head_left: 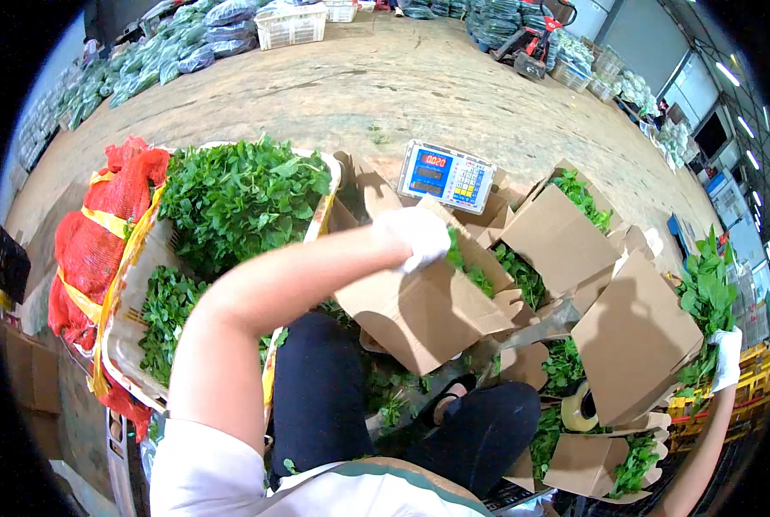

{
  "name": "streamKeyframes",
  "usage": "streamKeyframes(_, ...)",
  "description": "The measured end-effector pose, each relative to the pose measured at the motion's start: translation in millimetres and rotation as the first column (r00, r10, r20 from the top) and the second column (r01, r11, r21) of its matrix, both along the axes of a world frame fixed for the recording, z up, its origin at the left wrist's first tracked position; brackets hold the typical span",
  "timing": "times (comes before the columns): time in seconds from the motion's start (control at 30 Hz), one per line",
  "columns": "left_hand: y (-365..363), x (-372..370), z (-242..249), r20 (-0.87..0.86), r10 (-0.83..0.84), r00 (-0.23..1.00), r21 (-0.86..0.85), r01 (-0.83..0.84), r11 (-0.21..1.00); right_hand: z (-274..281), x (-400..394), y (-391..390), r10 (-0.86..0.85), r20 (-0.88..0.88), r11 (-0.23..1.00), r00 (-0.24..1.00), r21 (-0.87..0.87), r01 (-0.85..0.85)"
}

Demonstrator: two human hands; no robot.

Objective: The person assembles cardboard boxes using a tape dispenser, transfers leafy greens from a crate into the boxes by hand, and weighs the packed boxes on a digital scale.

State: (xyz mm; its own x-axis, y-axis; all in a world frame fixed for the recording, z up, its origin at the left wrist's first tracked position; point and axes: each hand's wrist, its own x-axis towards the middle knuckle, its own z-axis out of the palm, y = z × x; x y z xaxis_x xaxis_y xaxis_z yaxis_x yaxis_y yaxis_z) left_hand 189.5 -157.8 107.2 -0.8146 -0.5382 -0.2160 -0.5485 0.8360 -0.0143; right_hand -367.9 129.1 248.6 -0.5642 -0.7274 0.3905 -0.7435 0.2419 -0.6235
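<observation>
My left hand point(417, 239), in a white glove, lies at the upper edge of an open cardboard box point(419, 310) in front of me; its fingers are hidden by the glove and the flap. At the far right my right hand point(727, 358), also gloved, is closed around a bunch of leafy green stems point(710, 289), held upright beside another box point(635, 336). Behind the boxes stands a digital scale point(447, 177) with a lit red display. Green leaves point(243, 194) fill much of a white crate point(329, 185) on the left.
Red mesh sacks point(87, 258) lean along the crate's left side. A tape roll point(579, 407) sits among leaf-filled boxes at the lower right, near a yellow crate point(760, 379). A red pallet jack point(536, 43) and bagged produce point(169, 52) stand farther back.
</observation>
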Motion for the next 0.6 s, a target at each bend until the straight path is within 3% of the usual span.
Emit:
streamKeyframes(0.07,-8,6,45,0.019,0.038,0.999,0.033,-0.038,0.999,-2,-2,1,-0.009,0.064,0.999,0.998,0.054,0.005)
streamKeyframes(0.1,-29,6,43,0.019,-0.028,0.999,-0.074,0.029,0.997,-5,0,0,-0.009,0.069,0.999,0.998,0.052,0.005)
streamKeyframes(0.13,-41,9,53,-0.048,-0.030,0.998,-0.074,0.026,0.997,-7,4,-1,-0.010,0.072,0.999,0.997,0.052,0.006)
streamKeyframes(0.17,-37,16,81,-0.058,0.046,0.997,-0.096,-0.052,0.994,-11,7,-1,-0.011,0.076,0.999,0.997,0.050,0.008)
streamKeyframes(0.27,-73,33,124,-0.150,0.028,0.988,-0.194,-0.058,0.979,-19,13,-3,-0.011,0.111,0.999,0.994,0.053,0.005)
streamKeyframes(0.33,-97,47,151,-0.254,0.042,0.966,-0.354,-0.133,0.926,-19,41,-9,0.000,0.142,0.997,0.990,0.073,-0.010)
streamKeyframes(0.4,-118,55,174,-0.315,0.090,0.945,-0.403,-0.218,0.889,-21,47,-15,-0.015,0.185,0.992,0.983,0.126,-0.009)
streamKeyframes(0.43,-140,54,183,-0.262,0.147,0.954,-0.491,-0.263,0.831,-19,53,-15,-0.020,0.124,0.982,0.992,0.191,-0.004)
streamKeyframes(0.53,-169,55,207,-0.249,0.247,0.937,-0.538,-0.345,0.769,-33,50,-5,-0.095,0.218,0.990,0.971,0.123,0.069)
streamKeyframes(0.6,-195,47,209,-0.269,0.391,0.880,-0.469,-0.474,0.745,-49,46,6,-0.139,0.209,0.989,0.968,0.077,0.125)
